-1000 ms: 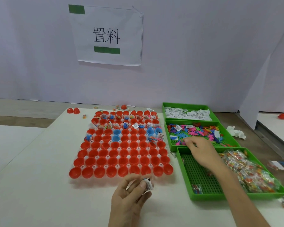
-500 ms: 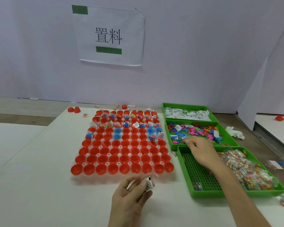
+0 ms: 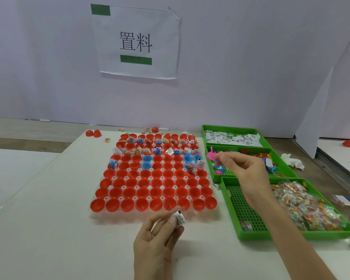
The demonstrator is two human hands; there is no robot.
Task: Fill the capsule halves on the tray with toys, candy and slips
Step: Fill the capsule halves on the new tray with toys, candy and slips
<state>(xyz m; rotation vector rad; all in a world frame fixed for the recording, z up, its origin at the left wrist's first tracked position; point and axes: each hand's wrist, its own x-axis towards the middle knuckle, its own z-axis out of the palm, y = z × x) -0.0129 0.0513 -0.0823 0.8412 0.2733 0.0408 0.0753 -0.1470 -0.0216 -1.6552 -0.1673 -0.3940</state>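
Pinching pink toy (image 3: 211, 155), right hand (image 3: 249, 174); left hand (image 3: 156, 243) pinching slip (image 3: 179, 218) near tray (image 3: 120, 198).

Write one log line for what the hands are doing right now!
left hand: holds slip | right hand: pinches pink toy at toy bin | near capsule halves: empty

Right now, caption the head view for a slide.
Right hand pinches pink toy over toy bin; left hand holds slip near capsule tray.

A printed sign (image 3: 136, 42) hangs on the wall (image 3: 251, 57), crumpled tissue (image 3: 292, 161) lower right.
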